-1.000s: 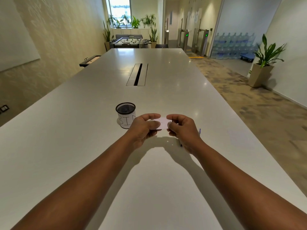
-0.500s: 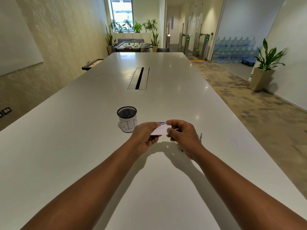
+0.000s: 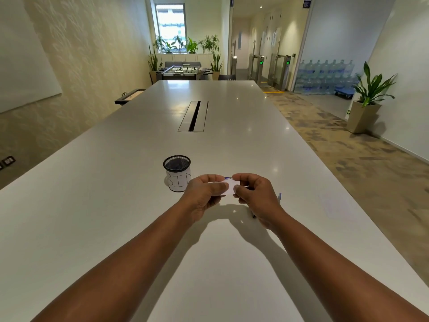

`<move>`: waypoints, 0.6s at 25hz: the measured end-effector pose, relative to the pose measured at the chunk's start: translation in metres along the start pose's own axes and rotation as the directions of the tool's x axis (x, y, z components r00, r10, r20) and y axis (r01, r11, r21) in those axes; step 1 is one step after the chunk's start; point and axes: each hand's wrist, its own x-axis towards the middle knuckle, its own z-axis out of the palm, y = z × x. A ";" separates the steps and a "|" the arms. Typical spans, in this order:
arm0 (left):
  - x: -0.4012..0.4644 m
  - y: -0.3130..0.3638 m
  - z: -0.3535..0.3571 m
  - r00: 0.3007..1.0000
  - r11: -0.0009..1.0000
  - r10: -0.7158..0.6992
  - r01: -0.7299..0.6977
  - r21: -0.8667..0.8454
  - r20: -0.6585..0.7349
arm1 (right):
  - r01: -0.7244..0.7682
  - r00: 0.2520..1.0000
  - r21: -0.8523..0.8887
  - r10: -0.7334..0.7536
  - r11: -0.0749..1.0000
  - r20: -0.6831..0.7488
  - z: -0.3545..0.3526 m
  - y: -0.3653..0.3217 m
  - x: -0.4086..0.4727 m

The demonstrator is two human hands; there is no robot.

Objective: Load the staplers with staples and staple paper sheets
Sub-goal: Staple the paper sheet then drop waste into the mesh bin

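Above the long white table [image 3: 116,217], both hands hold one small white box [image 3: 229,188] with a blue edge at its top. My left hand [image 3: 204,194] grips its left end, thumb across the front. My right hand [image 3: 255,196] pinches the right end with thumb and forefinger. What the box contains is hidden. A thin blue-and-dark object [image 3: 279,196] pokes out from behind my right hand on the table; most of it is hidden, so I cannot tell what it is.
A black mesh cup [image 3: 177,175] wrapped in paper lettered "BIN" stands just left of my hands. A cable slot [image 3: 193,116] runs along the table's middle. The table's right edge drops to carpet; a potted plant [image 3: 369,98] stands far right.
The camera has tilted up a little, so hands and cup sit lower in view. My fingers have shifted on the box and a blue edge now shows at its top.
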 end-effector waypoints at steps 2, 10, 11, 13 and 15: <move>0.001 0.000 0.002 0.999 1.000 -0.013 0.012 -0.014 -0.041 | 0.001 1.000 0.000 -0.001 1.000 0.011 0.000 -0.001 0.000; -0.003 -0.002 -0.004 1.000 1.000 -0.006 0.006 0.020 0.025 | -0.008 1.000 -0.011 0.008 1.000 -0.004 0.000 0.001 0.000; -0.003 -0.003 -0.004 1.000 1.000 -0.012 0.012 0.015 0.018 | -0.009 1.000 -0.015 0.009 1.000 0.003 0.001 0.002 0.000; -0.003 -0.004 -0.004 1.000 1.000 -0.027 0.027 0.001 0.000 | -0.009 1.000 -0.028 0.010 1.000 0.014 0.002 0.003 -0.001; -0.003 -0.004 -0.003 0.999 0.999 -0.033 0.033 0.007 -0.030 | -0.013 1.000 -0.038 0.014 0.999 0.019 0.003 0.002 -0.001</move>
